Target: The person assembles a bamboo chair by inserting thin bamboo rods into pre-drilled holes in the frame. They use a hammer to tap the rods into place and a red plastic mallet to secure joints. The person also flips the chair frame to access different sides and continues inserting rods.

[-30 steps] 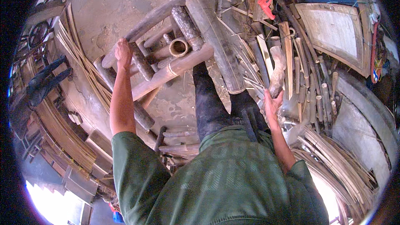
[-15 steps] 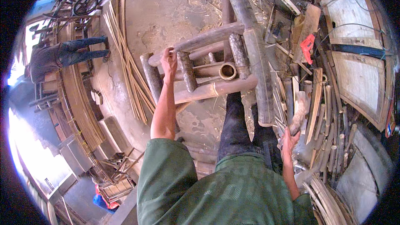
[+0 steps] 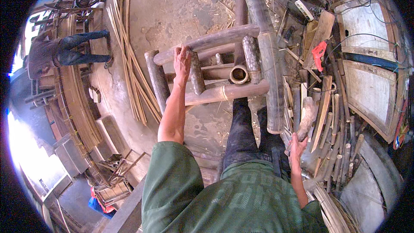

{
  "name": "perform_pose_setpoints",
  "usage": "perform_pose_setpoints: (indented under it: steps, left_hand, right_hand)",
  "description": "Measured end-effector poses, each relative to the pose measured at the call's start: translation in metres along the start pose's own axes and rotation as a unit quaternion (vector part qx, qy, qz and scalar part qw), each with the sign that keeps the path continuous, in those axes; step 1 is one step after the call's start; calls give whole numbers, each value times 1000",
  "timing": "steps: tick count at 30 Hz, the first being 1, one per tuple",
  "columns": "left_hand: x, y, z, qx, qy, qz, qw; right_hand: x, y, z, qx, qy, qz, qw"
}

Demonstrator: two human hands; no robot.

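A bamboo frame [image 3: 224, 91] of thick round poles stands before me, joined by short uprights, its right side meeting a long thick bamboo pole [image 3: 272, 82]. My left hand [image 3: 182, 58] is closed over the upper rail, near its left end and above a short upright. One pole of the frame shows its hollow cut end. Low on the right, my right hand [image 3: 297, 146] grips a rough wooden club [image 3: 307, 114] by its narrow end, the thick pale end pointing away from me. The club is apart from the frame.
Bamboo offcuts [image 3: 336, 125] and a red power tool [image 3: 319, 55] with a cord lie on the right. Long thin strips [image 3: 129, 64] lie on the floor at left. Farther left, another person [image 3: 56, 51] bends at a long bench [image 3: 77, 103].
My left hand has shifted a little to the right along the upper rail, its fingers now over the top. The right hand keeps the club at nearly the same place.
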State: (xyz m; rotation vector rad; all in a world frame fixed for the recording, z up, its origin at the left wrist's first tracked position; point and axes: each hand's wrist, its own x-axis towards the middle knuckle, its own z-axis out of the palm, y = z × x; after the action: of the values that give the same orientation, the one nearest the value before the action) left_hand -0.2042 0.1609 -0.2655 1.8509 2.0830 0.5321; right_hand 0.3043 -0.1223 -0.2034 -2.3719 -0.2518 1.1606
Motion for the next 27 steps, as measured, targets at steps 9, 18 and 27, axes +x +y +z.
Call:
perform_pose_setpoints:
  steps: [9,18,27]
  left_hand:
    - [9,8,-8,0,-20,3,1000]
    - [-37,38,6,35,-213,164,963]
    - [-146,238,68,-168,-223,205,938]
  right_hand:
    - [-14,-15,8,-13,14,5,1000]
    - [24,49,-3,-9,67,-42,997]
    - [82,123,-30,-224,24,18,974]
